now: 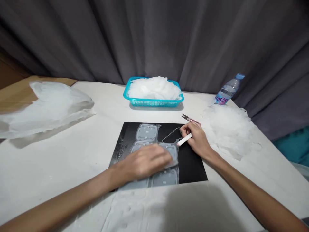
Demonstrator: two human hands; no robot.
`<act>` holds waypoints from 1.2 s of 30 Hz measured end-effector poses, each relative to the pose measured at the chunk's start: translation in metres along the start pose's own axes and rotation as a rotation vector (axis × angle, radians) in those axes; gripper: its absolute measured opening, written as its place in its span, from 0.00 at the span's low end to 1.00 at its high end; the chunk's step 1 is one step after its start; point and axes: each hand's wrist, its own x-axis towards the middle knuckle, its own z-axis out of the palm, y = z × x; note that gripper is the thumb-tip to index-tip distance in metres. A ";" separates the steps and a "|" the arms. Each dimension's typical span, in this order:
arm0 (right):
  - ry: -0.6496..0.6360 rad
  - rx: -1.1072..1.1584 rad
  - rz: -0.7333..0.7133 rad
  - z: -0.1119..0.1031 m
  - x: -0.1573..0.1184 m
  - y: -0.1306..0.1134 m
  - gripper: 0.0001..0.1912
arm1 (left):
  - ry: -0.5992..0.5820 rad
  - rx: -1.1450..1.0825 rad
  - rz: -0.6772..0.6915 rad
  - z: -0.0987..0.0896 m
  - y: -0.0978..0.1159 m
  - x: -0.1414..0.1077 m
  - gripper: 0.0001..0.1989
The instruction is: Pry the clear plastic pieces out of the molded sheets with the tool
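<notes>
A translucent plastic sheet of moulded rounded-square pads (pixel 147 132) lies on a black board (pixel 193 167), running over its front edge. My left hand (pixel 147 161) rests across the middle of the sheet, fingers stretched to the right and slightly blurred, covering some pads. My right hand (pixel 195 138) is closed on a slim white stick-like tool (pixel 184 139), whose tip is close to the sheet's right edge. A thin looped strip of clear plastic (pixel 170 132) runs between the sheet and my right fingertips. Just beyond that hand lie small thread snips (pixel 190 119).
A blue basket (pixel 154 103) filled with white translucent pieces stands at the back. A pile of clear plastic scraps (pixel 229 129) is on the right, with a water bottle (pixel 228 90) behind it. A white plastic bag (pixel 55 103) lies left by cardboard (pixel 14 96). A grey curtain (pixel 154 38) hangs behind.
</notes>
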 end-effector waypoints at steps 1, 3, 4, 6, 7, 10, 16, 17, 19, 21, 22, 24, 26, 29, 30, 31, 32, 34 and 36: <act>0.036 0.003 0.018 -0.002 0.001 0.001 0.06 | 0.053 -0.037 -0.181 -0.001 -0.003 0.001 0.07; 0.110 0.042 0.038 -0.007 0.001 -0.004 0.05 | 0.164 -0.151 -0.489 -0.003 -0.010 0.004 0.09; 0.127 0.080 0.026 -0.009 0.000 -0.010 0.05 | 0.203 -0.233 -0.576 -0.003 -0.013 0.005 0.10; 0.073 0.164 -0.044 -0.009 -0.006 -0.026 0.09 | 0.258 -0.397 -0.633 -0.002 -0.018 0.007 0.12; 0.013 0.189 -0.091 -0.008 -0.010 -0.034 0.10 | 0.263 -0.456 -0.644 -0.002 -0.020 0.008 0.13; -0.100 0.185 -0.182 -0.001 -0.019 -0.051 0.08 | 0.239 -0.513 -0.651 0.000 -0.021 0.007 0.13; 0.244 0.205 0.026 -0.033 0.004 -0.029 0.05 | 0.169 -0.246 -0.623 -0.004 -0.019 0.007 0.12; 0.339 0.180 0.069 -0.046 0.012 -0.019 0.07 | 0.146 -0.211 -0.608 -0.005 -0.020 0.007 0.12; 0.526 0.038 0.147 -0.075 0.024 0.003 0.10 | 0.101 -0.174 -0.580 -0.008 -0.024 0.006 0.12; 0.700 -0.268 0.209 -0.103 0.028 0.027 0.10 | 0.061 -0.157 -0.552 -0.013 -0.028 0.003 0.12; 0.754 -0.450 0.251 -0.115 0.027 0.040 0.10 | 0.046 -0.146 -0.538 -0.017 -0.030 0.001 0.12; 0.777 -0.684 0.312 -0.135 0.020 0.066 0.11 | 0.017 -0.118 -0.513 -0.026 -0.032 -0.008 0.11; 0.648 -0.787 0.268 -0.147 0.011 0.087 0.13 | -0.022 -0.094 -0.510 -0.035 -0.033 -0.019 0.12; 0.623 -0.822 0.178 -0.151 0.006 0.100 0.15 | -0.109 -0.048 -0.534 -0.047 -0.031 -0.035 0.19; 0.623 -0.813 0.158 -0.148 0.006 0.096 0.15 | -0.143 -0.026 -0.531 -0.051 -0.031 -0.039 0.22; 0.632 -0.798 0.136 -0.143 0.008 0.089 0.14 | -0.179 -0.008 -0.522 -0.054 -0.031 -0.042 0.25; 0.629 -0.777 0.110 -0.136 0.010 0.079 0.14 | -0.213 0.000 -0.506 -0.057 -0.032 -0.043 0.27; 0.630 -0.713 0.016 -0.116 0.014 0.051 0.17 | -0.260 -0.013 -0.480 -0.062 -0.036 -0.045 0.31; 0.497 -0.579 -0.118 -0.092 0.014 0.022 0.21 | -0.275 -0.032 -0.460 -0.064 -0.039 -0.047 0.34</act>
